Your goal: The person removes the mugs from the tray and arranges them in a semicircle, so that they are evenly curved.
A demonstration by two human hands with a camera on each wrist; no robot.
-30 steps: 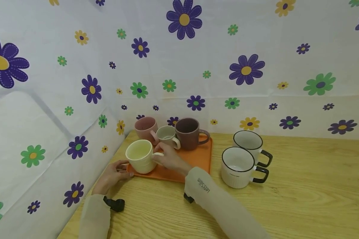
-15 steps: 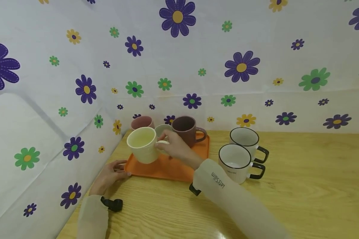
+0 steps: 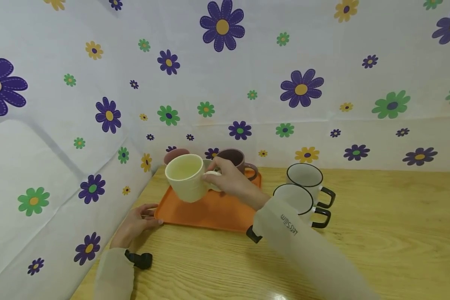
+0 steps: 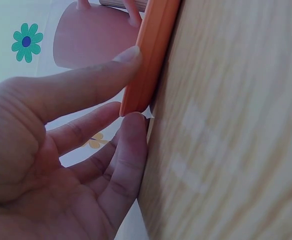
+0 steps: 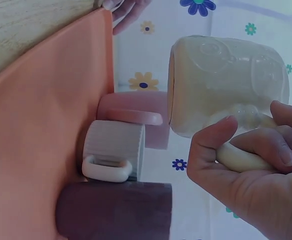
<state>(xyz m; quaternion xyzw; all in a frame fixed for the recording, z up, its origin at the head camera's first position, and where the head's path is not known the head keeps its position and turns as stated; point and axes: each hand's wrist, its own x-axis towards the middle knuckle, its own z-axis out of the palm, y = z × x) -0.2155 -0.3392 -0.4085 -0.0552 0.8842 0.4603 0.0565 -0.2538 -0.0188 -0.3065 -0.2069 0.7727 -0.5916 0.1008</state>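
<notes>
Head: right grip (image 3: 232, 181) has the cream mug (image 3: 190, 188) clamped by its handle, mug just left of the grip, above the orange tray (image 3: 204, 213). Side hold, so a loose pinch could tip it. Left wrist: left grip (image 4: 41, 165) pinches the tray's corner; tugging could jolt its load. Right wrist: pink mug (image 5: 103, 106), grey mug (image 5: 113, 142), dark mug (image 5: 116, 210) beyond the grip (crowded), so a swing could knock one.
</notes>
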